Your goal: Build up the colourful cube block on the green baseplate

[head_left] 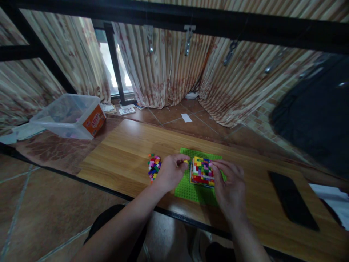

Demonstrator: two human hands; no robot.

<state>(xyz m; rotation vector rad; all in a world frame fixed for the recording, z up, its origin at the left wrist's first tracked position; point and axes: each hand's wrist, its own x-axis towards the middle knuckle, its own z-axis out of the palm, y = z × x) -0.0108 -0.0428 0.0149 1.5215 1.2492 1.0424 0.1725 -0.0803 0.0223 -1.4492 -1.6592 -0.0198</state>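
A block of many-coloured toy bricks [201,171] stands on a green studded baseplate [182,190]. My left hand [172,172] is left of that block, thumb and forefinger pinched on a small yellow brick [186,161]. At the block's right side is my right hand [229,178], its fingertips closed around a small pink brick [211,164] at the top edge. Whether this pink brick is fixed to the block I cannot tell. A pile of loose bricks [154,166] lies on the wood left of the baseplate, partly behind my left hand.
The wooden table [117,156] has a black phone-like slab [293,200] on its right part, with white paper [331,200] beyond. A clear plastic bin [65,116] with an orange label stands on the floor at the left. Curtains [169,69] hang behind a dark metal bar [174,16].
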